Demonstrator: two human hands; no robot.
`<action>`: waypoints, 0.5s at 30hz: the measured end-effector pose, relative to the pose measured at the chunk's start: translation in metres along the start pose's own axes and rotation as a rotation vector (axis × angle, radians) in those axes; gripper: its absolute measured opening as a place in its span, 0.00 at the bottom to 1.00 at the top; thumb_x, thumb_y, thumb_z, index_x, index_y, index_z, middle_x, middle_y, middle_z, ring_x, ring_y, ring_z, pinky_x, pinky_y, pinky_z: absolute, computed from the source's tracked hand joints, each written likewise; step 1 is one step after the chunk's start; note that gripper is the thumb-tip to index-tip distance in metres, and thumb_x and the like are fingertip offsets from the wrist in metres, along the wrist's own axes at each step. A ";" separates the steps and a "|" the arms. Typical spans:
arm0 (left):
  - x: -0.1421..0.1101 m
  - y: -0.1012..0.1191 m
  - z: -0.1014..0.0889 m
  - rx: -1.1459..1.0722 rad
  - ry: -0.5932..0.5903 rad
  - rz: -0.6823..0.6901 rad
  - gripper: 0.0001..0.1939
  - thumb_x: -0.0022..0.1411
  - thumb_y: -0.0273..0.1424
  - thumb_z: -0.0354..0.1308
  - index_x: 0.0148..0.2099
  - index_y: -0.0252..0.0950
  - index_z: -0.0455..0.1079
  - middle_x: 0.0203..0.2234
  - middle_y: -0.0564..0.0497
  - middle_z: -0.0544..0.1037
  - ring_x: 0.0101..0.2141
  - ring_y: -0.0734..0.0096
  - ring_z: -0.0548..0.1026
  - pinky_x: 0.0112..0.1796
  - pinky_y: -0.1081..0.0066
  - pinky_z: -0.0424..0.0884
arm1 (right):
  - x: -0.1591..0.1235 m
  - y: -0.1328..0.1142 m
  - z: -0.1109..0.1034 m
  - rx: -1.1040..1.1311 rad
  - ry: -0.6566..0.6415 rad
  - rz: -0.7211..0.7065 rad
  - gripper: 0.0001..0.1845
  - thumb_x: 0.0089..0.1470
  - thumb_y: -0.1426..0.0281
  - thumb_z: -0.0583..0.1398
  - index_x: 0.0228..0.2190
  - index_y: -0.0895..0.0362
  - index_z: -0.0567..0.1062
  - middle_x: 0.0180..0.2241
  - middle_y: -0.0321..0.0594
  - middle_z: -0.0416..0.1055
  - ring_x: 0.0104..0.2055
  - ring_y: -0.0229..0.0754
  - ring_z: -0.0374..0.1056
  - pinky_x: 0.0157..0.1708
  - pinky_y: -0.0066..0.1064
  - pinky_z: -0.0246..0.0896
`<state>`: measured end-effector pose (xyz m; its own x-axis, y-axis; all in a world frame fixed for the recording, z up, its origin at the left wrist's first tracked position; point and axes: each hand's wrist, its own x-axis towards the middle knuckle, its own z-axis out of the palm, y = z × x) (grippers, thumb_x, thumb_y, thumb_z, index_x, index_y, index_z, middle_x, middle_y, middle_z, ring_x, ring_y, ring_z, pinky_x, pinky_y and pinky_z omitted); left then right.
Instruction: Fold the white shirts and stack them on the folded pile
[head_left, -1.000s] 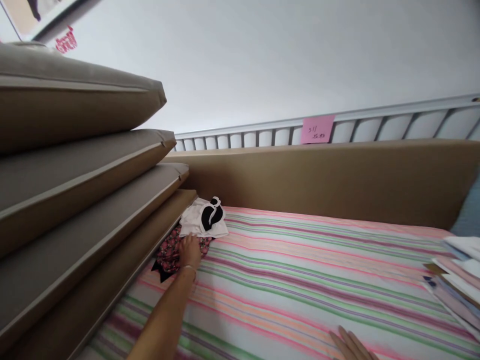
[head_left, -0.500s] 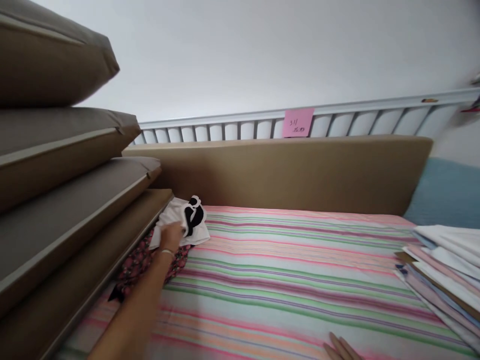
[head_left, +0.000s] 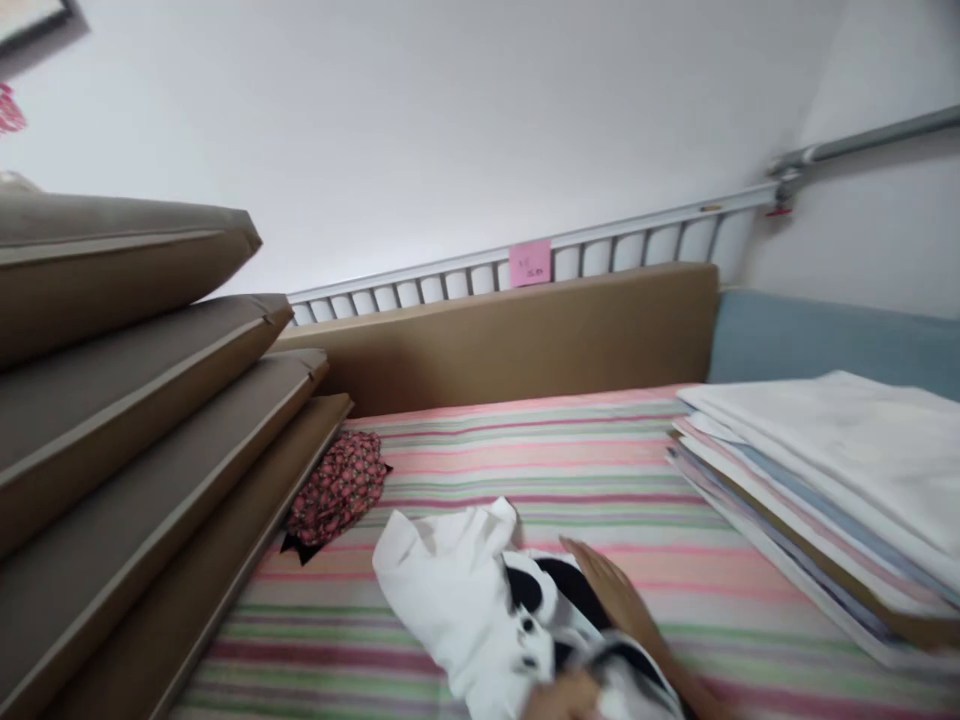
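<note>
We're likely arranging this white-and-black cloth garment [head_left: 454, 590]: right hand [head_left: 619, 598] outstretched, fingers together; left hand [head_left: 566, 695] blurred, fingers can't be told; smoothing seems needed

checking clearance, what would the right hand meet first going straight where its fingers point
Skimming the striped sheet past the corner of the white-and-black garment, the right hand would probably meet the brown panel first; depth is unclear.

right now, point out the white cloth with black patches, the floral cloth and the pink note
White cloth [head_left: 474, 598], head view: plain white part, near its middle.
Floral cloth [head_left: 341, 490], head view: middle of its patterned surface.
Pink note [head_left: 530, 264], head view: middle of its front.
</note>
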<state>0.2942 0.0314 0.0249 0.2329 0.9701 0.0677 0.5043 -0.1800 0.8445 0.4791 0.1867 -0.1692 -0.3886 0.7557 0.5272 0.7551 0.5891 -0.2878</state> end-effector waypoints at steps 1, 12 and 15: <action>-0.010 0.010 -0.005 -0.089 -0.031 0.001 0.23 0.60 0.49 0.43 0.36 0.36 0.69 0.27 0.49 0.71 0.28 0.71 0.68 0.28 0.71 0.65 | 0.000 -0.011 -0.009 0.082 0.000 0.041 0.31 0.54 0.68 0.49 0.59 0.57 0.55 0.58 0.45 0.57 0.58 0.48 0.55 0.55 0.43 0.55; -0.075 0.103 -0.071 -0.687 0.189 -0.246 0.19 0.44 0.45 0.63 0.36 0.38 0.71 0.21 0.55 0.72 0.21 0.75 0.66 0.25 0.75 0.63 | 0.004 -0.118 -0.059 0.780 -0.085 0.295 0.23 0.49 0.60 0.57 0.46 0.55 0.73 0.60 0.44 0.53 0.63 0.52 0.44 0.60 0.49 0.40; -0.084 0.116 -0.095 -0.581 0.422 -0.251 0.28 0.40 0.49 0.63 0.42 0.40 0.71 0.23 0.54 0.76 0.24 0.67 0.71 0.24 0.71 0.66 | 0.016 -0.134 -0.096 0.941 -0.053 0.354 0.18 0.48 0.61 0.57 0.38 0.56 0.77 0.58 0.45 0.56 0.60 0.51 0.51 0.58 0.45 0.45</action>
<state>0.2544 -0.0555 0.1679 -0.2276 0.9716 -0.0646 -0.0460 0.0556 0.9974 0.4223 0.0924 -0.0457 -0.2632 0.9292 0.2594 0.1170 0.2976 -0.9475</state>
